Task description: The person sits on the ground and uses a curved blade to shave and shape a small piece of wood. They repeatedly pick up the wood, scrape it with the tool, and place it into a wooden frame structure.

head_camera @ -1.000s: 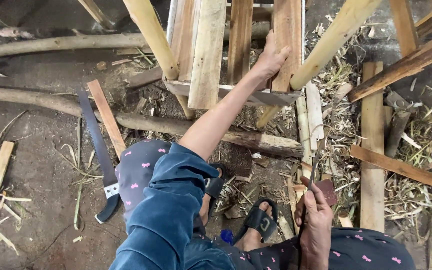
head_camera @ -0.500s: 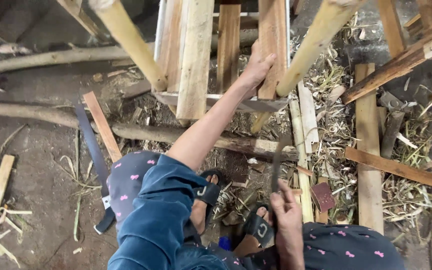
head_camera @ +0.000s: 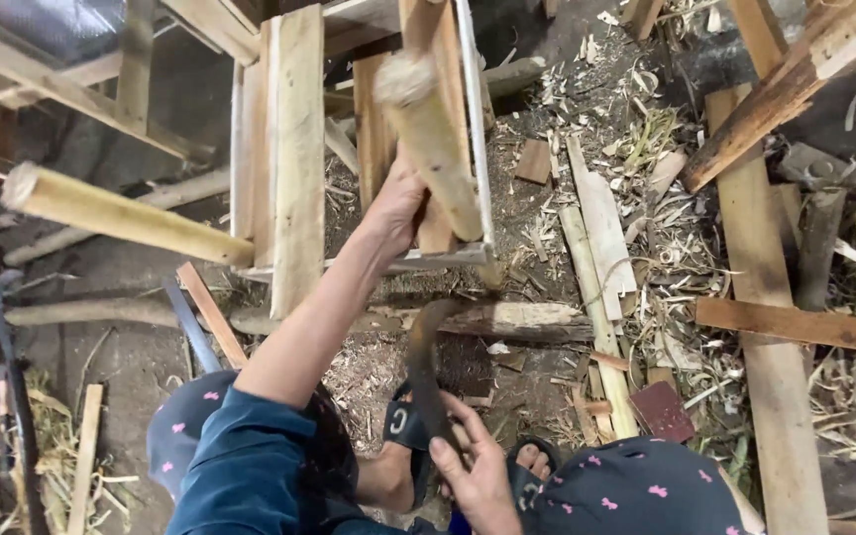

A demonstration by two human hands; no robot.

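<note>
The right hand (head_camera: 476, 474) has lifted a curved blade (head_camera: 426, 376), fingers closed round its handle, near the feet. The left hand (head_camera: 396, 206) still grips the wooden frame (head_camera: 289, 149) farther off, steadying it for a cut.

Soft, even daylight, moderately bright — no glare. Upper left corner falls into deep shadow. Motion blur smears the curved blade (head_camera: 426, 369) and right hand (head_camera: 478, 474). Wide-angle distortion bends planks at the edges; centre reasonably sharp.
</note>
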